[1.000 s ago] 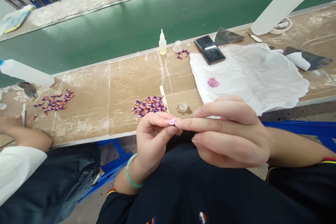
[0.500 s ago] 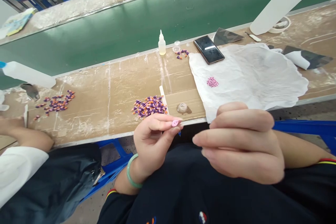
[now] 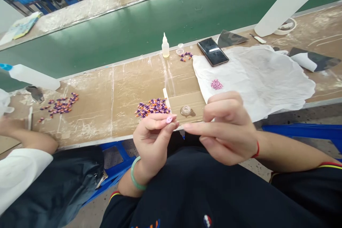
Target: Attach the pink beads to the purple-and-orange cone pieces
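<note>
My left hand (image 3: 152,142) is curled over my lap and pinches a small pink disc-shaped bead (image 3: 169,119) between thumb and forefinger. A green bangle sits on that wrist. My right hand (image 3: 227,130) hovers just to the right of it, fingers bent and pressed together, the forefinger tip pointing at the bead; whether it holds anything is hidden. Just beyond my hands on the cardboard-covered bench lie a pile of purple and orange beads (image 3: 153,107) and a small clear round cap (image 3: 186,110).
A white paper sheet (image 3: 256,78) bears a small heap of pink pieces (image 3: 216,84). Behind it lie a phone (image 3: 213,51), a small glue bottle (image 3: 165,46) and a green belt (image 3: 139,25). A neighbouring person's arm (image 3: 26,139) rests at the left by another bead pile (image 3: 60,105).
My right hand pulled away from the left, then came back up and closer to the bead. The left hand has lifted slightly, keeping the pink bead.
</note>
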The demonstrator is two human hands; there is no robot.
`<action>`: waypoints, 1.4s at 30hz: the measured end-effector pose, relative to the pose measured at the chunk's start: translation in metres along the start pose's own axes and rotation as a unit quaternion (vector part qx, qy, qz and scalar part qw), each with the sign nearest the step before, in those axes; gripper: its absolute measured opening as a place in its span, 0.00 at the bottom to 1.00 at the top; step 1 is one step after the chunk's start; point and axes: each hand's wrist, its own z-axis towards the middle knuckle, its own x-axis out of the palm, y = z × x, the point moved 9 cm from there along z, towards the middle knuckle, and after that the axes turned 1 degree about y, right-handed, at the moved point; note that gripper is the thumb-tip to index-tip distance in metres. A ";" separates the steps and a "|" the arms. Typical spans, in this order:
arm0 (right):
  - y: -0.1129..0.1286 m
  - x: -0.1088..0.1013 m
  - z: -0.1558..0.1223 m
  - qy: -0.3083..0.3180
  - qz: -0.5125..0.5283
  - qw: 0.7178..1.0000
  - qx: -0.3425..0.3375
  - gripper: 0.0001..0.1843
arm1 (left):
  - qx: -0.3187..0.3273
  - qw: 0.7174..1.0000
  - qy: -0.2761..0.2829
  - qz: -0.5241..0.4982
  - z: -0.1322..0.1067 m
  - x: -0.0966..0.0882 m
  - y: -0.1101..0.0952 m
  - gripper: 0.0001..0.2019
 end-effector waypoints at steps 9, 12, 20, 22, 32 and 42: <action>0.004 0.004 0.005 -0.038 0.030 0.999 -0.005 0.15 | 0.045 0.997 0.063 0.026 -0.005 0.006 -0.008 0.08; 0.008 0.008 0.006 -0.015 0.010 1.000 -0.021 0.16 | 0.036 0.997 0.064 0.028 -0.006 0.005 -0.006 0.07; -0.002 -0.005 0.005 -0.041 0.075 0.996 0.010 0.15 | -0.157 0.978 0.073 -0.120 0.002 0.015 0.014 0.12; -0.002 -0.002 0.007 -0.030 0.101 0.994 0.009 0.13 | -0.188 0.966 0.087 -0.156 0.001 0.019 0.018 0.13; 0.009 -0.003 0.010 -0.032 -0.010 0.999 -0.021 0.13 | -0.169 0.968 0.095 -0.161 0.001 0.021 0.012 0.10; 0.007 -0.007 0.012 -0.009 -0.080 0.995 -0.054 0.10 | -0.235 0.940 0.135 -0.208 -0.006 0.031 0.023 0.10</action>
